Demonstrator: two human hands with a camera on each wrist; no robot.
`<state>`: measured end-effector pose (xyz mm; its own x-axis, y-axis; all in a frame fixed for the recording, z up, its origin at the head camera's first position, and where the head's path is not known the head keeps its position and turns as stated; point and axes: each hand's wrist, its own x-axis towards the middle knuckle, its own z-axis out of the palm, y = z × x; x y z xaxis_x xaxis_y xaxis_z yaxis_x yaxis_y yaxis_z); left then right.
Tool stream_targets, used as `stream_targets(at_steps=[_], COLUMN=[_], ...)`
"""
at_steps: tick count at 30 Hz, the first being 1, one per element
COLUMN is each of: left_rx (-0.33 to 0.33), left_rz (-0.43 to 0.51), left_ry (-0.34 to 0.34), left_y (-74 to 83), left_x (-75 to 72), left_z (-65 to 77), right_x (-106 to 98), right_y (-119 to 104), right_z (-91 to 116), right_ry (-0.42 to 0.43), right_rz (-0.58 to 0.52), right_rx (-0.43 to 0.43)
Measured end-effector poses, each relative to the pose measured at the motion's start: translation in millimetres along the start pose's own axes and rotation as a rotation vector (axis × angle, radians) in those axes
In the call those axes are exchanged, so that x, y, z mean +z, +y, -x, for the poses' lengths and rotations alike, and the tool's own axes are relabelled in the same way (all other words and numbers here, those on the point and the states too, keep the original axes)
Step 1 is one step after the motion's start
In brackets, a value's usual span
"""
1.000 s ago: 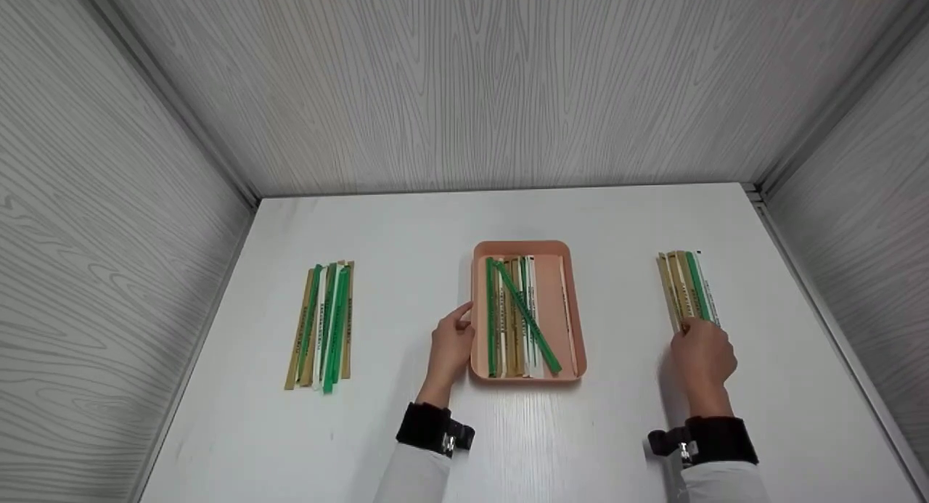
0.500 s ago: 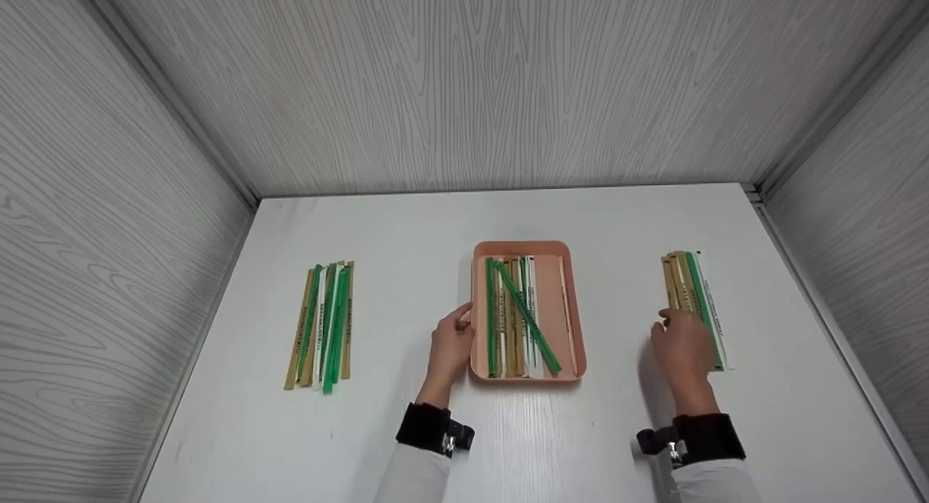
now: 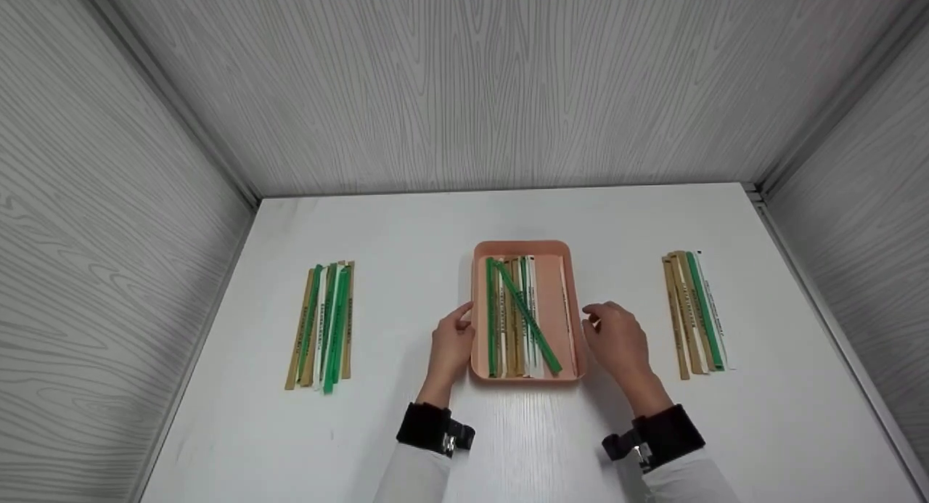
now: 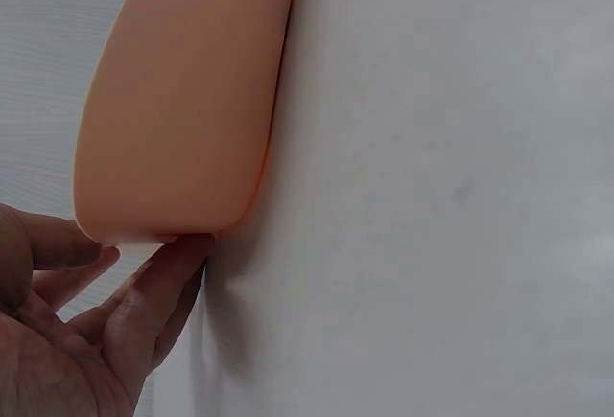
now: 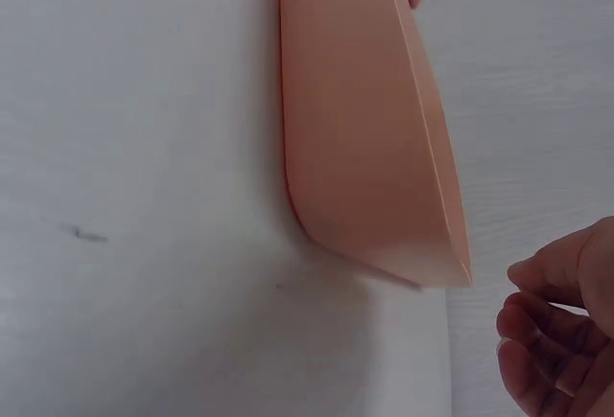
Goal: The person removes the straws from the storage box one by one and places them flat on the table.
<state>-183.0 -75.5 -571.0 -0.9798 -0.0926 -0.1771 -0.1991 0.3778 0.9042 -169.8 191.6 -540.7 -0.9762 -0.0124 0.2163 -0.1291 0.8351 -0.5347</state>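
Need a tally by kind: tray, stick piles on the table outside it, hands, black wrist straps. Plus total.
Tray: 1
Stick piles outside it (left pile, right pile): 2
Hands (left hand, right hand): 2
Black wrist straps (left strap, right strap): 2
Total: 7
Individual sticks overlap too much for a reliable count.

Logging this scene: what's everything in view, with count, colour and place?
Tray: one, pink, mid-table.
Sticks: many, overlapping, count unclear, green, brown, white, inside tray.
Left pile: one, green, brown, white sticks, left of tray.
Right pile: one, green, brown, white sticks, right of tray.
Table: one, white, underneath.
Panels: three, grey, behind and either side.
Wrist straps: two, black, on wrists.
Sleeves: two, pale, bottom edge.
Left hand: one, touching tray's left side.
Right hand: one, apart from tray's right side.
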Motion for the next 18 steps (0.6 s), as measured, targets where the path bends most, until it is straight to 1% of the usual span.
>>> stream_targets(at_steps=[4,11,14,18], left_rx=[0.0,-0.004,-0.009,-0.009], left_rz=[-0.001,-0.005,-0.005,-0.004], left_ry=[0.002,0.003,0.003,0.001], left_y=[-0.6,-0.3,-0.2,0.2], left_x=[-0.1,0.2,0.5,0.0], left_z=[0.0,0.6,0.0,0.5], right_x=[11.0,30.4,36.6,41.9], right_y=[-14.4,-28.3,-30.8,-33.1], right_z=[1.7,6.4,7.6,8.5], right_ry=[-0.049,-0.064,-0.089,-0.133], right_rz=[0.011,0.036,0.064,0.106], right_rx=[-0.05,-0.15,-0.165,-0.162])
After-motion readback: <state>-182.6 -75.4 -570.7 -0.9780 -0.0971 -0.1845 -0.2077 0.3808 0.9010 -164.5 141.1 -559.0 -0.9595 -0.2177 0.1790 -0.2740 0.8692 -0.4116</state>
